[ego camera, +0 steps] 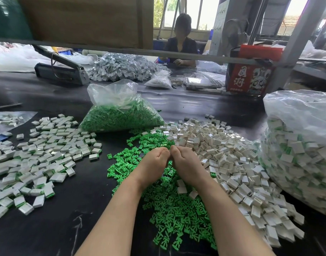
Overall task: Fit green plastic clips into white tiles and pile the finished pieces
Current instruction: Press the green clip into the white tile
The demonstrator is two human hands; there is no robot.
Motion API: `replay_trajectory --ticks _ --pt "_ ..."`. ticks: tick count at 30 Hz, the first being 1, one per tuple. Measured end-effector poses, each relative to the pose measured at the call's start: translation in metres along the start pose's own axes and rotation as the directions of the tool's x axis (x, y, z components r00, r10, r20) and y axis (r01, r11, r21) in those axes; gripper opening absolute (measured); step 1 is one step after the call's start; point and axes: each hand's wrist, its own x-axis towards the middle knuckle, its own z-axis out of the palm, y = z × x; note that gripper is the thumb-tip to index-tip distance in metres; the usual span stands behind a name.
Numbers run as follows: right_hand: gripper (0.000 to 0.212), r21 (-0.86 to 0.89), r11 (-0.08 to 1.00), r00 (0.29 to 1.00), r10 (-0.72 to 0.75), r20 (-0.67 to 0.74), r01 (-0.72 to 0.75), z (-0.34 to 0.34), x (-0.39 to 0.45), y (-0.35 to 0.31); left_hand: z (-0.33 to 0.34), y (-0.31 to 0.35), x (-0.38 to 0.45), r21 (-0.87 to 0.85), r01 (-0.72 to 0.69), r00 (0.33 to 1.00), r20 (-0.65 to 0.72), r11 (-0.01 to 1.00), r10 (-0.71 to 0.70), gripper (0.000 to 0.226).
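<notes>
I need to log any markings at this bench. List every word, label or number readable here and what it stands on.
"国潮": large white characters on the front of the red carton at the far right of the table.
Small row of marks under those characters: too small to read.
Dark marks on the white board behind: too blurred to read.

Fingers of the left hand and right hand curl away from the camera; whatever they hold is concealed. Right of these hands, the bagged finished pieces are cut by the frame edge.
</notes>
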Motion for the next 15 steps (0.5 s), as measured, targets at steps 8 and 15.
replay_trajectory --ticks 8,15 --pt "0.046 -0.067 0.998 0.996 0.011 -0.091 -0.017 0.007 -0.001 0.006 0.01 -0.002 0.002 0.031 0.024 1.0 -0.005 0.999 -0.024 0.033" --pt "0.05 -0.124 0.992 0.993 0.021 -0.12 -0.036 0.007 0.001 0.012 0.016 -0.002 0.002 -0.013 0.034 0.999 -0.012 0.999 -0.034 0.033"
